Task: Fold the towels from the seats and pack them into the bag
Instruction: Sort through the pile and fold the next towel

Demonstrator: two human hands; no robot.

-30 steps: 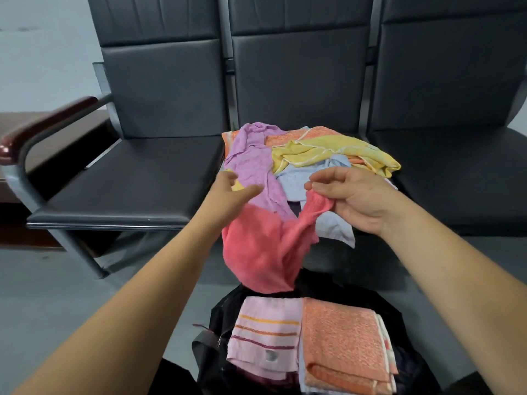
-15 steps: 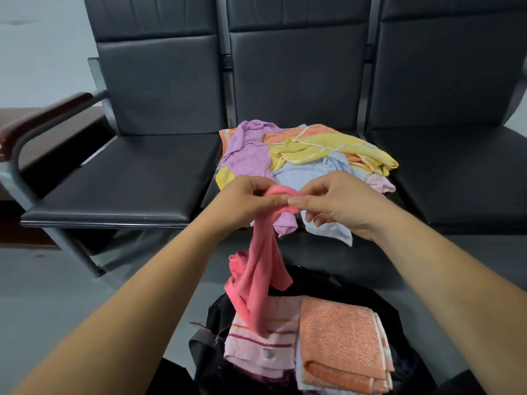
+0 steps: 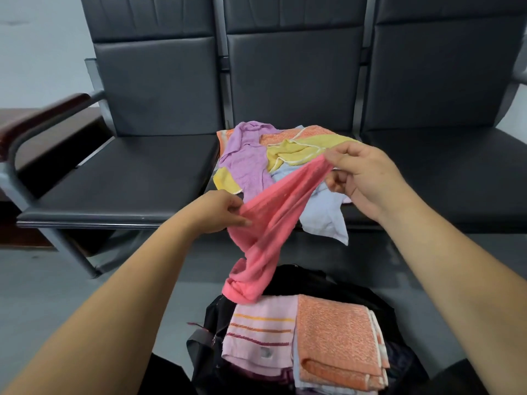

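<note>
Row of black seats (image 3: 128,181); loose towels (image 3: 252,163) heaped on the middle one, an open bag (image 3: 302,277) with folded towels (image 3: 336,334) on the floor in front. Left hand (image 3: 219,209) and right hand (image 3: 368,181) each pinch an end of a pink towel (image 3: 273,215), hanging twisted between them above the bag. Advice: slide both pinches to adjacent corners and shake the twist out before folding.

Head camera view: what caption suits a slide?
Left hand and right hand pinch a pink towel over a black bag of folded towels; unfolded towels lie on the middle chair.
</note>
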